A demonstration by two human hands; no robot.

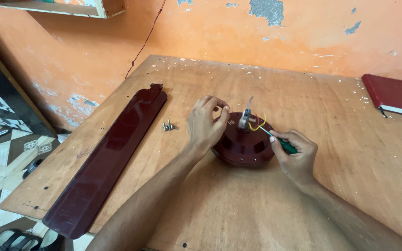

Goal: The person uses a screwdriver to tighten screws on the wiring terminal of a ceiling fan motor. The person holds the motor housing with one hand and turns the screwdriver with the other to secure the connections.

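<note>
A green-handled screwdriver (282, 143) was held tight in the right hand (296, 155), its tip at the maroon fan motor (243, 146). The left hand (205, 123) was pinched shut above the motor's rim, on something too small to be made out. A fan blade (108, 158) and loose screws (169, 126) were laid on the surface (350, 162).

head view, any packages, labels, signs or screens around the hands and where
No packages, signs or screens in view.
Book: far right of the table, flat, rectangular, dark red cover with a small gold mark, too small to make out.
Motor: between the left hand and right hand, round, dark red, no label visible.
</note>
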